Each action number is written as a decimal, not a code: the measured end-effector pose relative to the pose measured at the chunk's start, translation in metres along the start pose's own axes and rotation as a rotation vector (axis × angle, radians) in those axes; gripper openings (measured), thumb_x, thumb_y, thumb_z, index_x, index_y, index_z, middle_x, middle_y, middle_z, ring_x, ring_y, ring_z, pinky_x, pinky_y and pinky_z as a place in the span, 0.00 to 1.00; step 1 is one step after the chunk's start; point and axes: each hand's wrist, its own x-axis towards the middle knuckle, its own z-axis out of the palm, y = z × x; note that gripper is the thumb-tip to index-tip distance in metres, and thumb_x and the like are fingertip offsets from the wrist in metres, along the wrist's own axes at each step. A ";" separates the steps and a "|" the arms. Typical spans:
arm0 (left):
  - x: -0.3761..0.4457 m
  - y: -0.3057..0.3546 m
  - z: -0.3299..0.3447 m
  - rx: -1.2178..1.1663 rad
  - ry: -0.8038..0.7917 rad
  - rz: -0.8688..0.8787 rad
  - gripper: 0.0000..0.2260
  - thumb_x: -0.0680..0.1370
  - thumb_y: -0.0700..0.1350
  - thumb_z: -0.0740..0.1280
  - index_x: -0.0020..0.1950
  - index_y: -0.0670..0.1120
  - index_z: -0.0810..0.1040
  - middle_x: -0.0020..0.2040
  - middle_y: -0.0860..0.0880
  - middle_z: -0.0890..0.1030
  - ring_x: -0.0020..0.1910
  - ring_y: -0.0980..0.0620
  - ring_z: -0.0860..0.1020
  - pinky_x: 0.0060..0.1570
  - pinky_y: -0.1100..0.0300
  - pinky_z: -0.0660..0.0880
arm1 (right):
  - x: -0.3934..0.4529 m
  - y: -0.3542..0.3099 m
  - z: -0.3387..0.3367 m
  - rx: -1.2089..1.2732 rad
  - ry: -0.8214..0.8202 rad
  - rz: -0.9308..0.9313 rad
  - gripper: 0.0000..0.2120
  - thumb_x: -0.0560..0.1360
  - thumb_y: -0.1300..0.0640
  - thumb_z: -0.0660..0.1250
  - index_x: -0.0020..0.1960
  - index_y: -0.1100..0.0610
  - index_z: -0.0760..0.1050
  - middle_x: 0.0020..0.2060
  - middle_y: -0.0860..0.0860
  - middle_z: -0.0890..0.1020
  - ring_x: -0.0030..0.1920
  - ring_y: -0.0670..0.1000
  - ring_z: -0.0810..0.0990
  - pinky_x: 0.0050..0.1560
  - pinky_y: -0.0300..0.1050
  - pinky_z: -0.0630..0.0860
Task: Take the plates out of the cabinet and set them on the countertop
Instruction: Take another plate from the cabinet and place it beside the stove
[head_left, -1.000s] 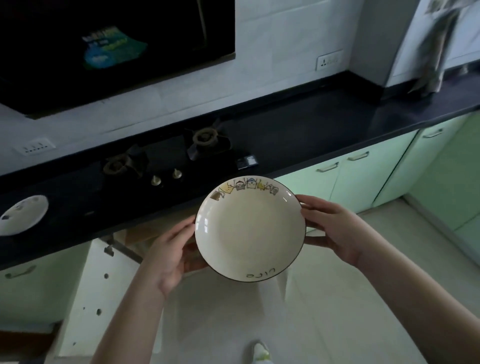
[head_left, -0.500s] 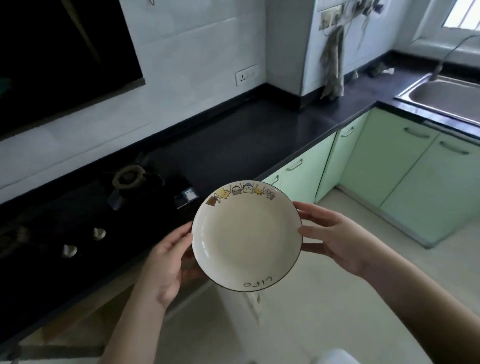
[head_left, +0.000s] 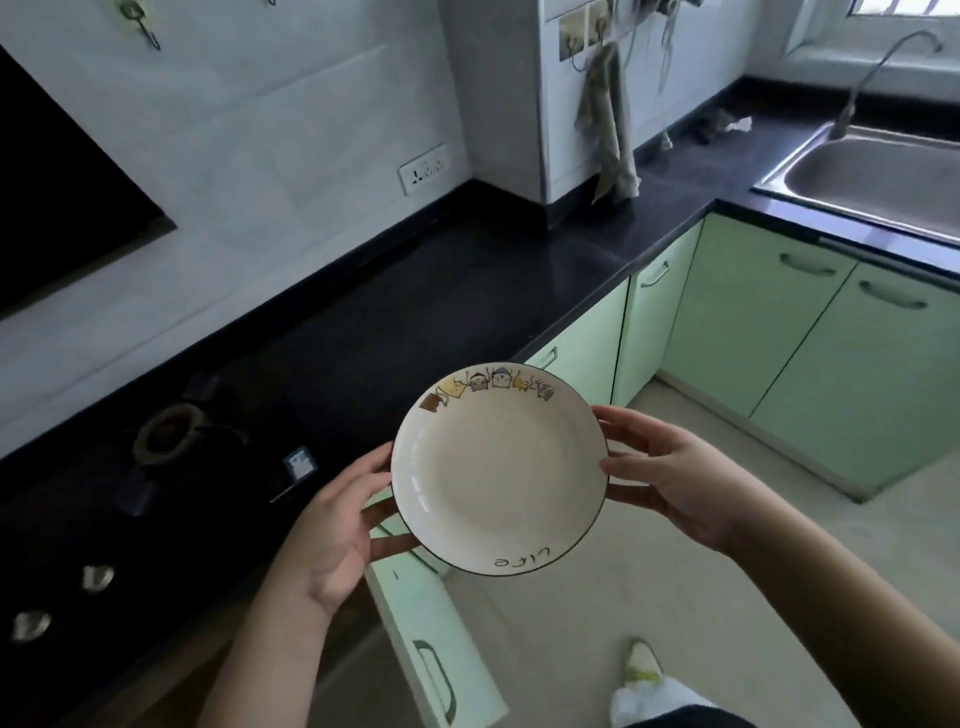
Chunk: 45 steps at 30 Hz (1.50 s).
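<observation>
The plate (head_left: 498, 470) is held face up in mid-air, clear of the worktop (head_left: 457, 291), gripped at opposite rims: the left hand (head_left: 332, 525) curls under and round its left edge, the right hand (head_left: 670, 478) pinches its right edge. Both grips are closed on the plate. The bare dark stretch of worktop lies beyond the plate and to its left, past the open cabinet door (head_left: 431, 639) below; a forward carry is probably called for, either hand being equally near.
</observation>
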 end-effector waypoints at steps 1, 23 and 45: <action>0.006 0.003 0.011 -0.013 0.002 -0.007 0.17 0.82 0.40 0.58 0.65 0.51 0.79 0.62 0.43 0.80 0.52 0.45 0.80 0.41 0.46 0.81 | 0.008 -0.008 -0.011 -0.006 -0.005 -0.003 0.23 0.75 0.73 0.63 0.60 0.49 0.77 0.56 0.43 0.83 0.51 0.49 0.84 0.47 0.45 0.81; 0.080 0.037 -0.010 -0.278 0.254 -0.023 0.15 0.81 0.49 0.58 0.56 0.52 0.85 0.56 0.45 0.84 0.48 0.47 0.82 0.40 0.49 0.80 | 0.193 -0.060 0.031 -0.158 -0.126 0.217 0.12 0.80 0.53 0.61 0.58 0.52 0.82 0.54 0.50 0.84 0.56 0.53 0.82 0.56 0.58 0.79; 0.247 0.043 -0.134 -0.410 0.365 -0.209 0.21 0.84 0.55 0.50 0.70 0.50 0.74 0.67 0.48 0.76 0.61 0.46 0.77 0.41 0.47 0.80 | 0.374 -0.037 0.141 -0.166 -0.073 0.477 0.22 0.82 0.46 0.49 0.63 0.56 0.76 0.57 0.56 0.82 0.60 0.59 0.78 0.59 0.59 0.75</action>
